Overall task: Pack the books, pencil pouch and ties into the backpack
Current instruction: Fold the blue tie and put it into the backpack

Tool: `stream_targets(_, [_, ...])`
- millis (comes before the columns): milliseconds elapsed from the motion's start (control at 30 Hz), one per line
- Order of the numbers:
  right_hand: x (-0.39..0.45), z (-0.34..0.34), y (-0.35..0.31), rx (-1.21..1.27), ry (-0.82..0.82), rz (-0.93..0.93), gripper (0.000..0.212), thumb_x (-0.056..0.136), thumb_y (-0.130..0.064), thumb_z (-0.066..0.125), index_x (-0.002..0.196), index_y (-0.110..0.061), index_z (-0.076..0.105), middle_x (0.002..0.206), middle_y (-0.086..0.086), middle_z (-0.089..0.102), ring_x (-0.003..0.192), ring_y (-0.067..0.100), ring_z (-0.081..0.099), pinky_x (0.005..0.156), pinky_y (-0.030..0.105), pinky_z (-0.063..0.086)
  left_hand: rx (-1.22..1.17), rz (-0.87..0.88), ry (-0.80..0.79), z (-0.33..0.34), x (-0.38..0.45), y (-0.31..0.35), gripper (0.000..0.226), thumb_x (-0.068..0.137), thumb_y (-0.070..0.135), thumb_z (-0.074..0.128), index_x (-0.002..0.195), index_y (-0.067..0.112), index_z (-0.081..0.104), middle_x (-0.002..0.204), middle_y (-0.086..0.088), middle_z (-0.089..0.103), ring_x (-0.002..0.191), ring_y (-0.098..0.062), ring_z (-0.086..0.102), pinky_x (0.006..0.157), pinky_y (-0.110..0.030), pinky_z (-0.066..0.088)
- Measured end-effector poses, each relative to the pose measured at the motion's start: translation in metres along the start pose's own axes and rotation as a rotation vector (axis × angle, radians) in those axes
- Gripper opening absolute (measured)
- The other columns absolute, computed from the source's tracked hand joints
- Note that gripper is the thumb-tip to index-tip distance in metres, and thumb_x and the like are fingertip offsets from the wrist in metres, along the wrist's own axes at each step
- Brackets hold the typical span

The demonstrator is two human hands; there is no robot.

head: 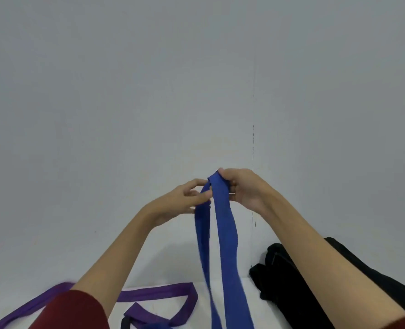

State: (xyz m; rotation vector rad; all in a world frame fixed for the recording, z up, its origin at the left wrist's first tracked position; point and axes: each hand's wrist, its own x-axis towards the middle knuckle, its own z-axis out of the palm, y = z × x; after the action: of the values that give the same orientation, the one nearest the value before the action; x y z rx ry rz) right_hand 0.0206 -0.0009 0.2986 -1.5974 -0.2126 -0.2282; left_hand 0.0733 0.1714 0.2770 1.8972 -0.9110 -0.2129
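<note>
Grey wall (149, 79) fills most of the view, and a white table (232, 284) sits below it. On the right side of the table lies the black backpack (291, 281), soft and slumped; I cannot tell if its top is open. On the left lies a purple tie (158, 292), spread out in loose loops. A blue tie (227, 245) hangs up in the air, folded over at the top so two long strips drop down side by side.

The right hand (244, 188) has its fingers curled round the fold and holds it up. The left hand (187, 200) pinches the thinner strip just under the fold.

I think the job now is to fold the blue tie small. To do it well, line up the two strips, keep them flat with no twist, and fold again until it fits in the bag. No books or pencil pouch can be seen.
</note>
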Motion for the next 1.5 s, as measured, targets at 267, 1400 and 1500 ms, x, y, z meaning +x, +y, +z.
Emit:
stream_targets(267, [0.003, -0.004, -0.034, 0.012, -0.131, -0.159, 0.018, 0.096, -0.02, 0.049, 0.101, -0.016, 0.066, 0.097, -0.003, 0.073, 0.087, 0.014, 0.068, 0.072, 0.025, 0.054, -0.182, 0.154, 0.195, -0.014, 0.005, 0.021, 0.033, 0.089, 0.034, 0.058, 0.118, 0.019, 0.064, 0.111, 0.007, 0.07, 0.106, -0.006, 0.062, 0.092, -0.03, 0.045])
stream_targets(1400, [0.017, 0.01, -0.078, 0.1, -0.058, -0.417, 0.018, 0.097, -0.016, 0.049, 0.11, -0.016, 0.062, 0.109, -0.004, 0.064, 0.104, 0.011, 0.058, 0.085, 0.029, 0.047, -0.582, 0.251, 0.276, 0.006, 0.014, 0.056, 0.051, 0.096, 0.051, 0.031, 0.124, 0.017, 0.056, 0.114, -0.01, 0.068, 0.103, -0.022, 0.065, 0.089, -0.036, 0.052])
stream_targets(1500, [0.021, 0.013, -0.086, 0.079, -0.031, -0.449, 0.018, 0.096, -0.013, 0.05, 0.108, -0.015, 0.063, 0.11, -0.001, 0.065, 0.107, 0.013, 0.058, 0.086, 0.029, 0.046, -0.647, 0.302, 0.226, 0.005, 0.012, 0.066, 0.049, 0.098, 0.047, 0.03, 0.126, 0.015, 0.053, 0.113, -0.011, 0.068, 0.1, -0.024, 0.067, 0.082, -0.032, 0.055])
